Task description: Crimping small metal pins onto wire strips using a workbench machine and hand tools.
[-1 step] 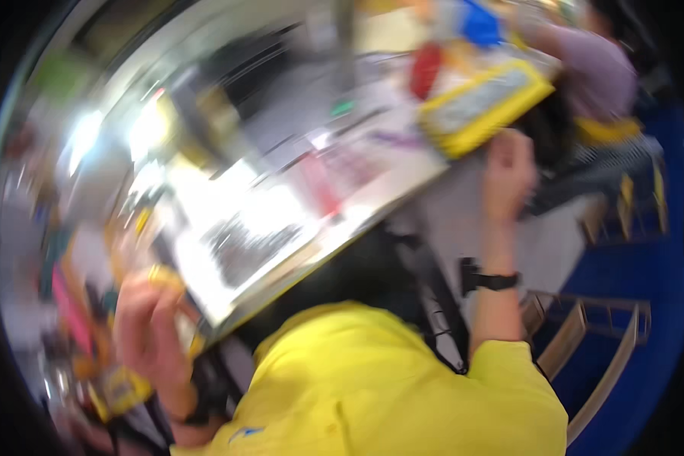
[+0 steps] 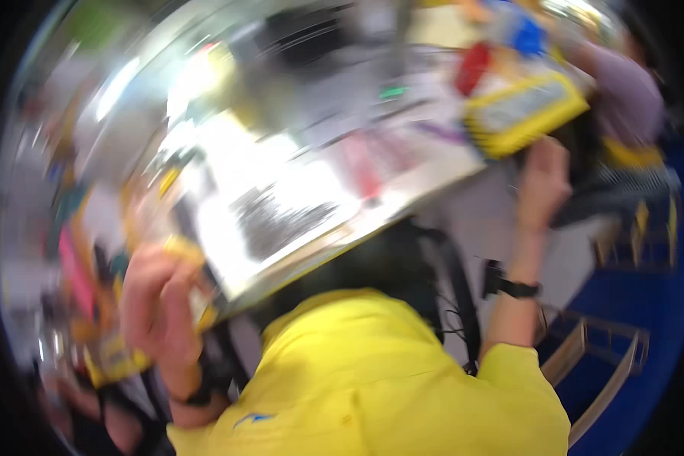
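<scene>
Motion blurs the whole head view. My left hand is beside the left corner of a white table, its fingers curled. A small yellowish patch shows at its fingertips, too smeared to name. My right hand is off the table's front edge, just below a yellow tray with grey contents. Its fingers look bent, but blur hides what they do. A dark, glinting heap lies on the brightly lit part of the table, with a reddish-pink thing to its right.
A red object and a blue one are behind the yellow tray. Another person in a mauve top sits at the far right. Wooden stool frames stand on blue floor at lower right. More people and a yellow bin appear at left.
The view has swung, so the table, the tray and both hands appear farther right in the picture. Neither hand visibly takes hold of or lets go of anything.
</scene>
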{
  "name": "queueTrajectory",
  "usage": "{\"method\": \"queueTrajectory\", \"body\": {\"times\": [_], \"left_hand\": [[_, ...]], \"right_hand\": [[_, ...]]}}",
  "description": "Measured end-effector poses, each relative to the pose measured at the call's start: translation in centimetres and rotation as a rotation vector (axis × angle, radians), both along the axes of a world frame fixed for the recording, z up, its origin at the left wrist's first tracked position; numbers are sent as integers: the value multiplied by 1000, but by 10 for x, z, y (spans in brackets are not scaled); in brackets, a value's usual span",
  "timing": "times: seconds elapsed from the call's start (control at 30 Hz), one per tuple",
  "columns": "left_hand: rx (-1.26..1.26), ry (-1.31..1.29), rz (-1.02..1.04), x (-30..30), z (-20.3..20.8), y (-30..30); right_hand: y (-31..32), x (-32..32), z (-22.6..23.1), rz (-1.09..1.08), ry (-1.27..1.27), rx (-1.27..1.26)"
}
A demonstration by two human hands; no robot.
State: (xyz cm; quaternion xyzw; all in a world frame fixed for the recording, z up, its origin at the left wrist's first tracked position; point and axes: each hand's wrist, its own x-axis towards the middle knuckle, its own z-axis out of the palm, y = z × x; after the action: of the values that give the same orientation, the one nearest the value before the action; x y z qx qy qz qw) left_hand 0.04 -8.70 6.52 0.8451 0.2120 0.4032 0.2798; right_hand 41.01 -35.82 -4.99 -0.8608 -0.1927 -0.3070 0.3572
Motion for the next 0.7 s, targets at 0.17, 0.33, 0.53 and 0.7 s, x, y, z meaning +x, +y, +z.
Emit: {"method": "queueTrajectory", "body": {"times": [0.17, 0.33, 0.53, 0.7], "left_hand": [[-68, -22, -72, -71, 35, 21], [-380, -277, 68, -127, 57, 31], [-359, -379, 11, -134, 52, 63], [336, -89, 278, -104, 69, 72]], "right_hand": [[-45, -11, 65, 238, 121, 28], [31, -58, 109, 1592, 830, -8], [139, -203, 130, 1748, 1289, -755], [169, -247, 127, 1938, 1122, -980]]}}
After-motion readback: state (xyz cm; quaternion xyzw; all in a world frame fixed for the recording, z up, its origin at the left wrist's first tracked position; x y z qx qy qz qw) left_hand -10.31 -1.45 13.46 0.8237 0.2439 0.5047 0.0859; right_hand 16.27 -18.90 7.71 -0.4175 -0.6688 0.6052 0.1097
